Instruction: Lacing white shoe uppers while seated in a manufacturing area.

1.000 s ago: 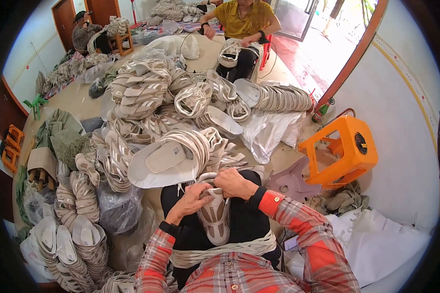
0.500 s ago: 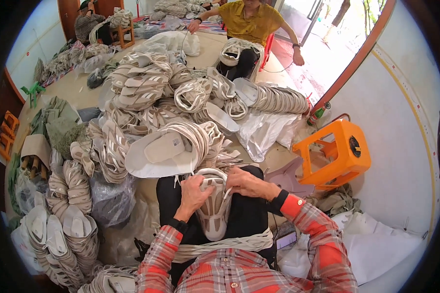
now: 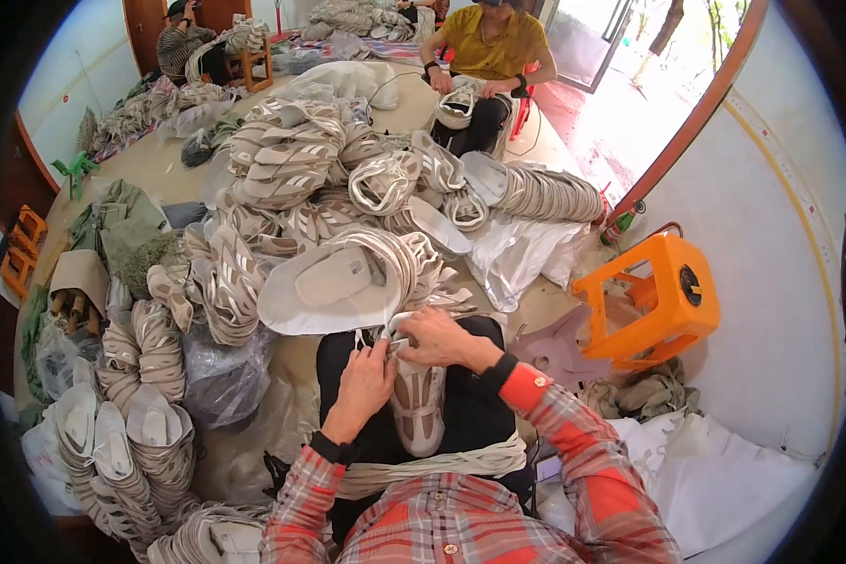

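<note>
A beige and brown shoe upper [image 3: 418, 414] lies across my lap on black trousers, toe toward me. My left hand [image 3: 365, 383] is closed at the left side of its opening, with a white shoelace [image 3: 357, 340] showing by the fingertips. My right hand [image 3: 435, 336] reaches over the top of the upper, its fingers pinched together close to the left fingertips; the lace between them is mostly hidden. Just beyond my hands, a stack of pale uppers [image 3: 334, 282] lies with a flat sole side facing up.
Heaped uppers [image 3: 287, 155] spread ahead, and more stacks [image 3: 160, 428] stand at my left. An orange stool [image 3: 649, 296] lies tipped to the right near a green bottle [image 3: 620, 224]. White sheeting [image 3: 714, 470] covers the right floor. A person in a yellow top [image 3: 493, 47] sits opposite, handling an upper.
My right hand has moved left across the upper, from its right side to beside my left hand. The person opposite has brought both hands in to the upper on their lap.
</note>
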The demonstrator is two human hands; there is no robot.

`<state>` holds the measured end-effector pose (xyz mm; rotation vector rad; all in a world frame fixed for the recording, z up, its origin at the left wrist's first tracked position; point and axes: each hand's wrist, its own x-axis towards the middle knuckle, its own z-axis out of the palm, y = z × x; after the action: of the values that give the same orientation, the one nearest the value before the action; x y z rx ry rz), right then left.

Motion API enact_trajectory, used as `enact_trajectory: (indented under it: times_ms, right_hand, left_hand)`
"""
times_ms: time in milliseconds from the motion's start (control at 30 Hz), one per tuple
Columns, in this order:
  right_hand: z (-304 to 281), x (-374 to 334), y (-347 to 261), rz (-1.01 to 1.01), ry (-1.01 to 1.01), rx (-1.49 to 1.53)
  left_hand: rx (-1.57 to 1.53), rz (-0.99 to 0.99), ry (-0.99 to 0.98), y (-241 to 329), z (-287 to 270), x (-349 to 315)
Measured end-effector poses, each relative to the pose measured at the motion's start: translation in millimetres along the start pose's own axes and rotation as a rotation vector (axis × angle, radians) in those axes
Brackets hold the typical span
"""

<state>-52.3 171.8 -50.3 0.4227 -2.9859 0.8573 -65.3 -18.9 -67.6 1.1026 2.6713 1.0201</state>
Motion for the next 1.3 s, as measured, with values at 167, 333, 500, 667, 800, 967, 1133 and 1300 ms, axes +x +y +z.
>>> enact_trajectory:
  times_ms: [167,333,500,667,800,967,1133,1300]
  right_hand:
    - [19,-5,-12,0.176,-0.02,0.159]
    - [35,-13,-11,0.157,0.166,0.006]
    - [30,-21,-24,0.008,0.414,-0.096]
    - [-2,-131,-73,0.122,-0.278,-0.052]
    - [35,-171,-82,0.153,-0.291,-0.067]
    - [26,-158,-78,0.307,-0.348,0.058]
    - [-13,-145,-83,0.538,-0.25,1.179]
    - [-109,-137,-95,0.255,-0.51,0.839]
  left_hand:
    - [-0.304,-0.112,-0.279,-32,-24,10]
    - [-0.17,-0.126,0.042,6,12,-3]
    - [0.278,-0.102,0.072,38,33,-28]
    - [-0.129,-0.084,0.06,23,7,-50]
    - [-0.68,-0.411,-0.196,0,-14,-72]
    - [-0.596,-0.284,-0.433,26,-29,-80]
    - [-0.778,-0.212,-0.664,69,-43,-75]
    - [-0.509,0.024,-0.58,81,-142,-51]
